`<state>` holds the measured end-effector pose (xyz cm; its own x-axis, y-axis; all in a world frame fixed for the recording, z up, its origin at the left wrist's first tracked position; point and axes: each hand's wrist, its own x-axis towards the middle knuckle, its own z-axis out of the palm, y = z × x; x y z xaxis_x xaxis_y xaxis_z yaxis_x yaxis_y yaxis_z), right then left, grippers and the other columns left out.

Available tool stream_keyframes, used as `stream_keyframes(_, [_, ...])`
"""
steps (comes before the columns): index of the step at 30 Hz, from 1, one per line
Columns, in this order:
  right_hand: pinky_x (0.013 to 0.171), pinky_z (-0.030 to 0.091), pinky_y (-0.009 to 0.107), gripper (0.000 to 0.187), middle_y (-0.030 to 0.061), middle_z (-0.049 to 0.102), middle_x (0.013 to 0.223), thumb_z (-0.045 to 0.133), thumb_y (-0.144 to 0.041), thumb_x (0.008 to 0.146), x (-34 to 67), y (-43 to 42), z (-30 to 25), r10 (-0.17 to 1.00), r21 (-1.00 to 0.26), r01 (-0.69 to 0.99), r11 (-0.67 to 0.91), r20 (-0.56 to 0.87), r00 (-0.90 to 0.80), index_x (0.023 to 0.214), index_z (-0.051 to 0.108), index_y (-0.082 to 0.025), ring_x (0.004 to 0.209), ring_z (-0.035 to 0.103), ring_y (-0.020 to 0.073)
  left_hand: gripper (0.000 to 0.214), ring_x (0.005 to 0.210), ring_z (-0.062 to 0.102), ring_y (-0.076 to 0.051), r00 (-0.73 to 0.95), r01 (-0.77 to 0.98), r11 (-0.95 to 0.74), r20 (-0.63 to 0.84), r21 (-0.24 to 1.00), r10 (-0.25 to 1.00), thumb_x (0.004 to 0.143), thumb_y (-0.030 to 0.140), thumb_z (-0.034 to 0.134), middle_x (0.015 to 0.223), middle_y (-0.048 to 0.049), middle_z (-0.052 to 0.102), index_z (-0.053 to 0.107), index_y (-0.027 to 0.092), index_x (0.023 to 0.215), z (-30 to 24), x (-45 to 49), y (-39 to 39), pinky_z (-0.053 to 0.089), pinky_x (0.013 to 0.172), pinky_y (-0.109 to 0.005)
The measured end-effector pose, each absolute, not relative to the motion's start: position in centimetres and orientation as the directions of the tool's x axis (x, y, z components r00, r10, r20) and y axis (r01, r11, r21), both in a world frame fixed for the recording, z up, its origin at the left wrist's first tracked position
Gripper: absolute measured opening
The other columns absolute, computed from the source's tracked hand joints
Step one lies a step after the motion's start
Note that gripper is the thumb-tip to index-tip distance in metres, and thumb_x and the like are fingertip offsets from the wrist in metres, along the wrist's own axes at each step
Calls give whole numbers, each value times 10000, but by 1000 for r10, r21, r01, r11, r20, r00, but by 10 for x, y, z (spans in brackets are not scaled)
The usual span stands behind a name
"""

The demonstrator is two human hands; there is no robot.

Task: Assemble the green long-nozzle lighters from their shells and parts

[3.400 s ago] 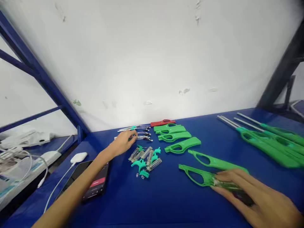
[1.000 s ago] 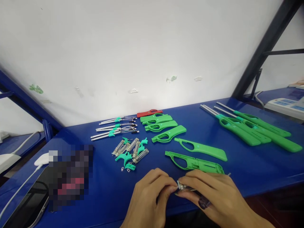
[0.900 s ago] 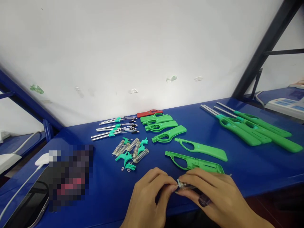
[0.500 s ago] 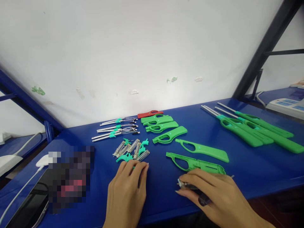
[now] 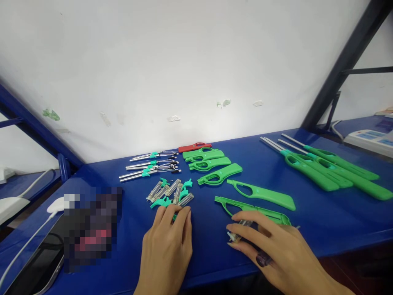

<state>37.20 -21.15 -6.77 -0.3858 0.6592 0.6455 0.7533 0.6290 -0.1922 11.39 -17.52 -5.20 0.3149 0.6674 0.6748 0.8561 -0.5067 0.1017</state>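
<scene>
left hand point(image 5: 167, 241): now away from right hand point(image 5: 273, 246), at teal triggers point(image 5: 161, 202); grip hidden, cannot tell | right hand: still pinching clear lighter tank point(image 5: 236, 237)

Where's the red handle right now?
In the head view, the red handle lies at the back middle of the blue table, between the white wall and the green handles.

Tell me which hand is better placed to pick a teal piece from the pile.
Left, most likely: the left hand is at the near edge of the teal pieces, while the right hand is farther off and grips a clear part.
</scene>
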Motion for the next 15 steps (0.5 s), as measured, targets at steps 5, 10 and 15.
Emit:
stream_keyframes(5, [493, 489, 198, 250, 10, 737, 978, 560, -239, 1142, 375, -213, -65, 595, -190, 704, 685, 703, -390, 1275, 766, -287, 524, 637, 58, 372, 959, 722, -216, 446, 749, -654, 650, 105, 615, 1057, 135, 545, 1143, -80, 737, 650, 245, 1396, -52, 124, -186, 649, 773, -310])
stream_keyframes(10, [630, 569, 254, 341, 10, 814, 969, 448, -289, 1170, 385, -220, -59, 500, -128, 597, 792, 696, -515, 1330, 749, -258, 770, 803, 126, 436, 1126, 750, -247, 616, 581, -809, 605, 84, 505, 1032, 101, 569, 1279, -107, 759, 635, 226, 1444, -54, 136, -194, 673, 944, -379])
stream_keyframes(15, [655, 594, 271, 416, -7, 870, 1075, 364, -321, 1196, 386, -219, -55, 485, -114, 570, 814, 675, -556, 1372, 732, -241, 808, 826, 120, 241, 1165, 760, -233, 592, 600, -798, 644, 48, 484, 1122, 180, 494, 1166, -35, 815, 706, 232, 1224, -57, 135, -191, 636, 988, -361])
